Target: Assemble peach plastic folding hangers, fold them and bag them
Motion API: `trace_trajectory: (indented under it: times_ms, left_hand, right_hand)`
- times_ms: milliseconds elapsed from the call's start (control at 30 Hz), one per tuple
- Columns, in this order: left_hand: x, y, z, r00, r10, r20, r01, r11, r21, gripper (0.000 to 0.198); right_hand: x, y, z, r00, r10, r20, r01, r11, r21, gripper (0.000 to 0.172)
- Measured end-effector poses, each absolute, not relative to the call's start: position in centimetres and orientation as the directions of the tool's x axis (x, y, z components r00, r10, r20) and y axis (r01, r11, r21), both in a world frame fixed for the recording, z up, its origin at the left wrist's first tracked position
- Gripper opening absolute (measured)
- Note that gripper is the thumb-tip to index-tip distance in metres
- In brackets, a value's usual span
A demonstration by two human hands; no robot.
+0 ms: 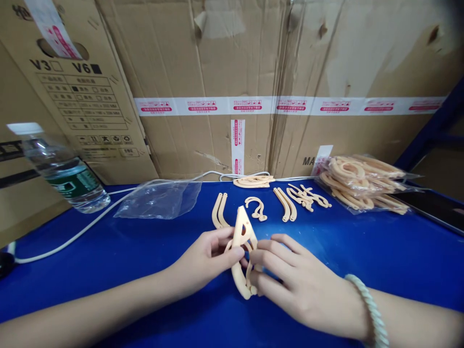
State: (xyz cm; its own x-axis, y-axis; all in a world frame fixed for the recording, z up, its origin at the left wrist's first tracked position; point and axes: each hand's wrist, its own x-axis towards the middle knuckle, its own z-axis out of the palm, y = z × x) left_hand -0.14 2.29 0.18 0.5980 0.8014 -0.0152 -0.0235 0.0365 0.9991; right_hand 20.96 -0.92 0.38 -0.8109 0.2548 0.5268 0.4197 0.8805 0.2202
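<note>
A beige plastic folding clothes hanger [239,232], partly assembled and folded with its narrow end up, stands between both hands above the blue table. My left hand [208,256] pinches its left side, thumb in front and fingers behind. On its right side, my right hand [295,278] has its fingers closed on the slim inner part; the fingertips are partly hidden. Just beyond lie two curved hanger arms [218,210], a pair of hanger hooks [258,208] and another pair of arms [284,205]. Several small loose parts [307,195] are heaped to the right.
Flat beige parts [253,181] lie at the back by a white cable [78,239]. A clear plastic bag [159,199] and a water bottle [68,171] are on the left. Bagged hanger parts [362,181] are stacked at right, near a dark flat device [431,208]. Cardboard boxes [203,140] wall the back.
</note>
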Motion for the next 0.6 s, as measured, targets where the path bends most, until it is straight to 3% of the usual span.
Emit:
trace_trajectory:
  times_ms: [167, 300, 400, 533, 600]
  left_hand:
    - [-0.1, 1.8, 0.4, 0.505, 0.863, -0.001, -0.025, 0.016, 1.0, 0.027]
    - [-0.1, 1.7, 0.3, 0.44, 0.897, -0.036, -0.028, 0.054, 0.998, 0.036]
    - [-0.2, 2.1, -0.1, 0.404, 0.913, -0.049, -0.079, 0.088, 0.993, 0.04]
    - [-0.4, 2.6, -0.3, 0.366, 0.927, -0.085, -0.172, 0.157, 0.972, 0.04]
    - [-0.4, 2.6, -0.2, 0.37, 0.924, -0.091, -0.189, 0.171, 0.967, 0.04]
  right_hand:
    - [21.0, -0.8, 0.0, -0.747, 0.441, 0.498, 0.623, 0.726, 0.292, 0.029]
    - [21.2, -0.3, 0.1, -0.693, 0.55, 0.466, 0.704, 0.655, 0.273, 0.033]
    - [21.3, -0.4, 0.6, -0.73, 0.51, 0.456, 0.658, 0.706, 0.263, 0.035]
    - [21.8, -0.5, 1.6, -0.773, 0.329, 0.543, 0.563, 0.75, 0.347, 0.036]
    - [22.6, 0.0, 2.2, -0.748, 0.323, 0.58, 0.562, 0.773, 0.295, 0.032]
